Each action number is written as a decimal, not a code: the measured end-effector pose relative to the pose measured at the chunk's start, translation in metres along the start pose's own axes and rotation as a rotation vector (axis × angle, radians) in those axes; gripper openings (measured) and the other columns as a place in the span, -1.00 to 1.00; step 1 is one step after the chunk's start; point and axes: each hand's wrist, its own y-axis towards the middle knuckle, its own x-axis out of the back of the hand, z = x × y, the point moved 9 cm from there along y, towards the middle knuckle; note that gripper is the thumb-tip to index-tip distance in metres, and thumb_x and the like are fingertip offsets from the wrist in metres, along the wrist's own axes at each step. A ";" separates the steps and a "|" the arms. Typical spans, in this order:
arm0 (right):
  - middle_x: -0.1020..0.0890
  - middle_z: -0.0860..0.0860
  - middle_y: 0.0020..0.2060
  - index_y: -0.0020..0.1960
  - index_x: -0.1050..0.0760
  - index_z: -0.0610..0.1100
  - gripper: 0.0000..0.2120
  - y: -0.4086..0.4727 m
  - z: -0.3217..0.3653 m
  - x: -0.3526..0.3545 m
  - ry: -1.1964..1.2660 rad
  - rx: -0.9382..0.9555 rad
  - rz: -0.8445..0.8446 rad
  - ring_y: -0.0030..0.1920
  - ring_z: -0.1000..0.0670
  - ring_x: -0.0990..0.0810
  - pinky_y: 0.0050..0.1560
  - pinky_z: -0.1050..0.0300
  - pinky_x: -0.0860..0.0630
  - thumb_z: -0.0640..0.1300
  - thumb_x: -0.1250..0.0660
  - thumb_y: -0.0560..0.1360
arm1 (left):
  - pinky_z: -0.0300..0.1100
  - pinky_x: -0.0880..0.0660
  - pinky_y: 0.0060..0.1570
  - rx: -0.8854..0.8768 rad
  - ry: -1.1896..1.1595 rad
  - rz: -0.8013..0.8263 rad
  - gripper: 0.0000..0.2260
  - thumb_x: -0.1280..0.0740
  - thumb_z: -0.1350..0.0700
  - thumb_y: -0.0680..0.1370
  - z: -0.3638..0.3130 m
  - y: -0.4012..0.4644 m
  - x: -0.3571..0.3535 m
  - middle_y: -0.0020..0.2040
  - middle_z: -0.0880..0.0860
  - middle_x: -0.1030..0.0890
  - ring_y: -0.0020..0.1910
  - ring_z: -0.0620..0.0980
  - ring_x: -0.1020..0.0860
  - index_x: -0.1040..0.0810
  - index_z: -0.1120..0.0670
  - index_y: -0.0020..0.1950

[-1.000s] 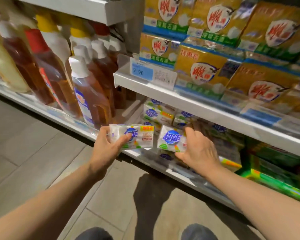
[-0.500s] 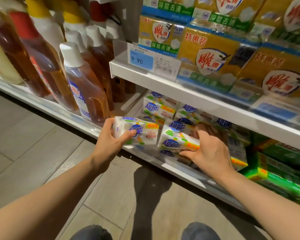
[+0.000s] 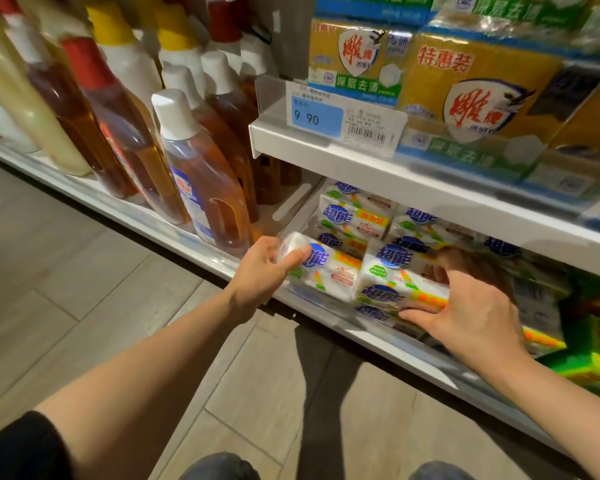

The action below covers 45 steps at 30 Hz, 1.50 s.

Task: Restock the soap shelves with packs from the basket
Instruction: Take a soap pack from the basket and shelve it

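My left hand (image 3: 262,271) grips the left end of a white soap pack (image 3: 326,273) with a blue logo, held at the front edge of the bottom shelf (image 3: 201,245). My right hand (image 3: 471,315) holds a second white soap pack (image 3: 400,284) that sits on top of other packs at the shelf front, thumb under its front edge and fingers over its back. Several more white soap packs (image 3: 355,214) are stacked behind, under the upper shelf. No basket is in view.
Amber bottles (image 3: 205,174) with white caps stand left of the soap. The upper shelf (image 3: 361,168) carries yellow soap packs (image 3: 475,88) and a 9.90 price tag (image 3: 317,116). Green packs (image 3: 589,355) lie at right. Tiled floor lies below.
Both hands have pushed their soap packs forward and into the bottom shelf. The right pack now lies on the front stack; the view has moved closer.
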 end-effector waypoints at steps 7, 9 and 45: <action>-0.46 0.04 -0.17 -0.04 -0.27 0.03 -0.48 -0.001 -0.002 -0.003 0.001 -0.047 0.060 -0.03 -0.09 -0.57 -0.17 0.12 -0.39 0.35 -0.41 0.31 | -0.04 -0.46 0.17 0.153 0.490 0.076 -0.58 -0.10 -0.14 0.65 0.006 0.032 -0.012 0.06 0.10 -0.57 0.04 0.03 -0.53 -0.51 0.18 0.19; -0.47 0.03 -0.16 -0.01 -0.29 0.03 -0.48 -0.001 -0.002 -0.002 -0.017 -0.045 0.068 -0.02 -0.09 -0.57 -0.18 0.13 -0.35 0.36 -0.40 0.32 | 0.03 -0.46 0.23 0.170 0.543 0.082 -0.64 -0.11 -0.08 0.66 0.010 0.037 -0.014 0.04 0.11 -0.57 0.02 0.02 -0.53 -0.52 0.15 0.17; -0.64 -0.13 -0.05 0.23 -0.44 -0.15 -0.29 -0.004 -0.002 -0.001 0.014 -0.011 -0.077 -0.05 -0.21 -0.60 -0.10 -0.01 -0.48 0.21 -0.54 0.25 | -0.24 -0.50 -0.02 -0.119 0.260 0.384 -0.64 -0.47 0.03 0.47 -0.032 0.043 -0.014 0.14 -0.01 -0.54 0.14 0.00 -0.54 -0.44 -0.02 0.20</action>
